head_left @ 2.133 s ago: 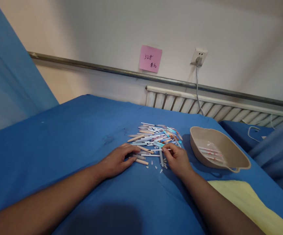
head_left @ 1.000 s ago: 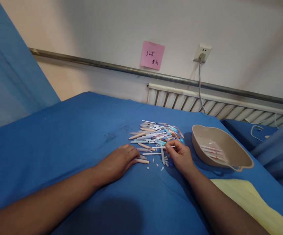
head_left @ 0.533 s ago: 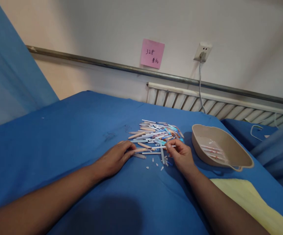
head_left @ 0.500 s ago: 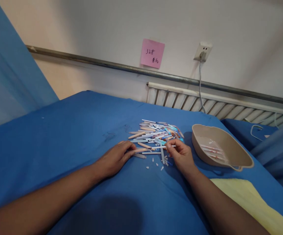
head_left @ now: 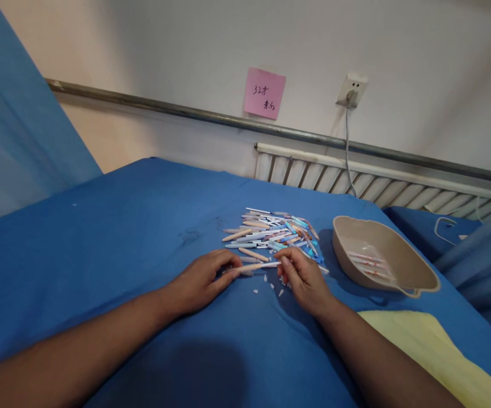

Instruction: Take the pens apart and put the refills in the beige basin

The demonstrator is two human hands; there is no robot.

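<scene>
On the blue sheet (head_left: 113, 238) lies a pile of pen parts (head_left: 271, 233): peach and blue barrels and thin white refills. My left hand (head_left: 203, 280) rests on the sheet at the pile's near edge, fingertips pinching a peach pen barrel (head_left: 248, 267). My right hand (head_left: 303, 277) pinches a thin white refill (head_left: 270, 264) whose tip meets that barrel. Small white caps (head_left: 266, 286) are scattered between the two hands. A beige tray (head_left: 415, 277) to the right holds several refills (head_left: 364, 262).
A yellow cloth (head_left: 432, 351) lies under my right forearm. Behind the bed are a radiator (head_left: 377, 181), a metal rail (head_left: 164, 110), a pink sticky note (head_left: 264, 93) and a wall socket (head_left: 351, 89) with a cable. A blue curtain (head_left: 16, 113) hangs at left.
My right hand has moved left and nearer with the white refill, bringing its tip to the peach barrel in my left fingers. The left hand has shifted slightly nearer.
</scene>
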